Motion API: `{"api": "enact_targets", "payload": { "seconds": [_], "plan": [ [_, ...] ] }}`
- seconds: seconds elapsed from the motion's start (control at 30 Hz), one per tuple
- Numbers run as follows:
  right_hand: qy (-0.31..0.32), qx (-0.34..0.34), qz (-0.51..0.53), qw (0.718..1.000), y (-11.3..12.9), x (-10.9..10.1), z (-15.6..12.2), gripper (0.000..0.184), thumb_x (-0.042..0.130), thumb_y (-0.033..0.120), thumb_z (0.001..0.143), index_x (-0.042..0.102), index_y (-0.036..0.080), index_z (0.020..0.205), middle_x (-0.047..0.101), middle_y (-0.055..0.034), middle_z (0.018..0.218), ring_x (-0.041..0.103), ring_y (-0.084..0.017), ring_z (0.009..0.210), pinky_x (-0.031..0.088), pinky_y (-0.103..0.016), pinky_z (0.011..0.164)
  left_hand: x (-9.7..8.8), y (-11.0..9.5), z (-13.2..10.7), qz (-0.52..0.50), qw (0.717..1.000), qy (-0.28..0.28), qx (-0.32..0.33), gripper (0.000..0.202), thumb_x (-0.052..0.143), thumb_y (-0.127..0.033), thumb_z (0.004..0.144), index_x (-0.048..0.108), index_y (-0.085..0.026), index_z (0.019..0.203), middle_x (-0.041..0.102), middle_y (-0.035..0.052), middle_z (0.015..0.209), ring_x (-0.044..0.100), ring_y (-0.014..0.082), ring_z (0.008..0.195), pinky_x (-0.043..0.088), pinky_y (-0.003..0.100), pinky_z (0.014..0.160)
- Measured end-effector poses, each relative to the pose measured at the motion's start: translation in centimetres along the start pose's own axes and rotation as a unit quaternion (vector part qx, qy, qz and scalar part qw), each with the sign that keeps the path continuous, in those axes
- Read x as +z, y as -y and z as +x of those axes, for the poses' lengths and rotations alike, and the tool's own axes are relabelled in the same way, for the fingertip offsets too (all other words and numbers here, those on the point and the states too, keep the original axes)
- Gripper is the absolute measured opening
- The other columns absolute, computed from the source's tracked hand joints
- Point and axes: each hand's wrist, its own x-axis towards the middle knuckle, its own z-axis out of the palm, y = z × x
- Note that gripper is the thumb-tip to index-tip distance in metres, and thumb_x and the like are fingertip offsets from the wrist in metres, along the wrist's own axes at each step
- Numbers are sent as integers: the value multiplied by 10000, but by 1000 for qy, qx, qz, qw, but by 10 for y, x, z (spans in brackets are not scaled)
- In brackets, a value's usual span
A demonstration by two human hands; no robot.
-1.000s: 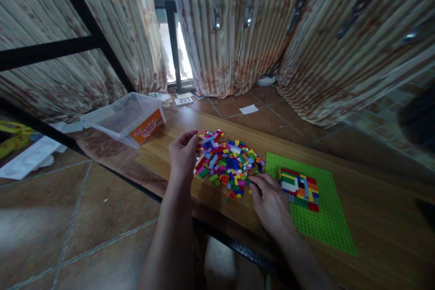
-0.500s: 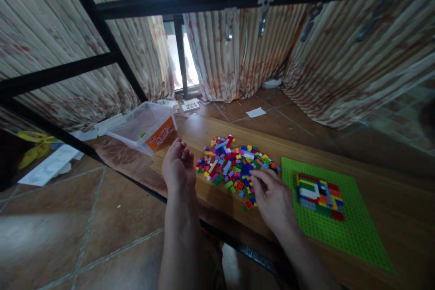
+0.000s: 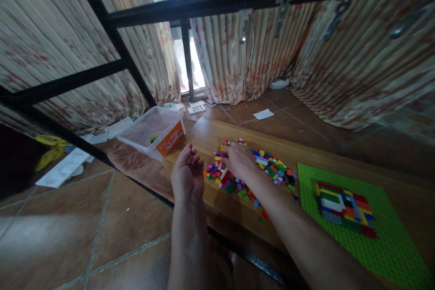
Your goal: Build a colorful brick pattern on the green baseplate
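Over the left part of a pile of toy building bricks [image 3: 243,192] reaches my right hand [image 3: 239,158], palm down. Its fingers point down among the bricks, apart as far as they show, with no brick visible in them; the fingertips are partly hidden. My left hand [image 3: 188,174] hovers left of the pile, palm up and fingers curled in. Whatever it may hold is hidden. To the right lies a green baseplate [image 3: 390,213], bearing a flat, many-coloured brick build [image 3: 346,208].
A clear plastic box [image 3: 149,129] with an orange label stands at the bench's left end, a few green pieces inside. The wooden bench [image 3: 210,131] carries the bricks. Black metal bars [image 3: 204,9] cross ahead, before curtains [image 3: 224,63]. Papers [image 3: 263,114] lie on the tiled floor.
My right hand has moved left and farther out, from the pile's right side near the baseplate to its left part. The left hand keeps its curled pose. The whole view has shifted slightly.
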Motion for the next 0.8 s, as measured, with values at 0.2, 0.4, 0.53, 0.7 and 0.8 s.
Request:
{"api": "enact_targets", "payload": {
  "seconds": [0.2, 0.4, 0.53, 0.7, 0.8],
  "plan": [
    [-1, 7, 15, 1000, 1, -6, -1, 119, 622, 189, 836, 733, 180, 878, 708, -128, 965, 634, -261, 972, 462, -387, 867, -2, -2, 0, 16, 1000, -2, 2, 150, 682, -139, 703, 642, -141, 848, 569, -51, 650, 493, 7, 481, 404, 115, 486],
    [-154, 49, 426, 890, -9, -28, -64, 209, 593, 324, 883, 704, 217, 1024, 708, -46, 991, 650, -176, 886, 511, -318, 818, 8, 28, -21, 235, 961, 134, -49, 283, 809, -301, 622, 684, -127, 806, 639, -4, 679, 548, 56, 538, 406, 157, 493],
    [-229, 107, 597, 762, -18, -27, -112, 214, 657, 381, 838, 722, 263, 1004, 666, -47, 1179, 635, -200, 1054, 529, -334, 857, 19, 59, -50, 245, 901, 283, -220, 368, 781, -456, 669, 681, -128, 804, 647, 29, 686, 585, 97, 582, 449, 185, 514],
    [-274, 152, 606, 732, -38, -26, -141, 191, 705, 390, 803, 748, 286, 957, 681, -32, 1136, 622, -202, 1066, 517, -348, 892, 29, 85, -76, 242, 874, 322, -272, 375, 769, -469, 679, 652, -131, 790, 615, 10, 671, 575, 91, 588, 446, 175, 512],
    [-290, 168, 554, 762, -52, -33, -153, 205, 702, 386, 804, 751, 277, 970, 683, -35, 1087, 622, -198, 1030, 503, -343, 891, 34, 97, -85, 288, 868, 332, -230, 361, 717, -481, 728, 629, -133, 766, 588, -3, 653, 544, 82, 571, 418, 172, 502]
  ]
}}
